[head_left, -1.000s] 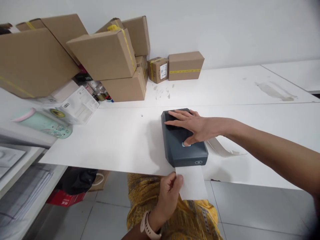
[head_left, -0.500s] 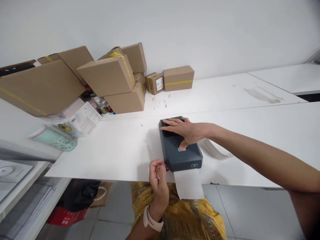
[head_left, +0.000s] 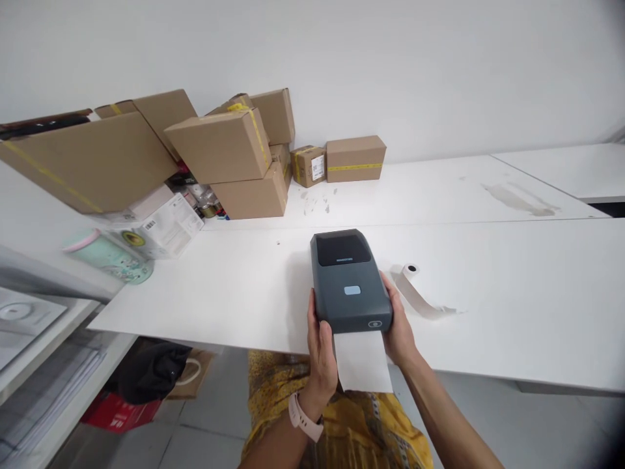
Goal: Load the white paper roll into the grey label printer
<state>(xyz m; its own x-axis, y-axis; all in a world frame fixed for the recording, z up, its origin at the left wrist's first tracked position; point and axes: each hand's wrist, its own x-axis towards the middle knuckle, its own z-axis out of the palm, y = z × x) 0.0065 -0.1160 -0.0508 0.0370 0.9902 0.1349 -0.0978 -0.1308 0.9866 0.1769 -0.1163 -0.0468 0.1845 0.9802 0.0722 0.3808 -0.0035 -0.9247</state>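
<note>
Between my two hands is a dark grey label printer [head_left: 349, 306] with a black window on its top and a light blue button. My left hand [head_left: 322, 352] grips its left side near the front corner, fingers partly hidden beside the case. On the opposite side my right hand [head_left: 399, 329] is closed against the printer, its fingertips showing along the edge. A blank white paper strip [head_left: 362, 365] hangs from the printer's front, over the table edge. To the right of the printer lies a small paper roll [head_left: 411, 270] with a curled tail.
Cardboard boxes [head_left: 219, 146] with yellow tape are stacked at the back left, and two smaller ones stand by the wall. A mint green tumbler [head_left: 110, 260] leans beside a white box [head_left: 166, 225]. The front edge of the white table [head_left: 234, 312] runs just ahead of my lap.
My right hand has left the printer's top and now holds its right side. My left hand has moved from the front corner onto the left side. The paper roll is now uncovered.
</note>
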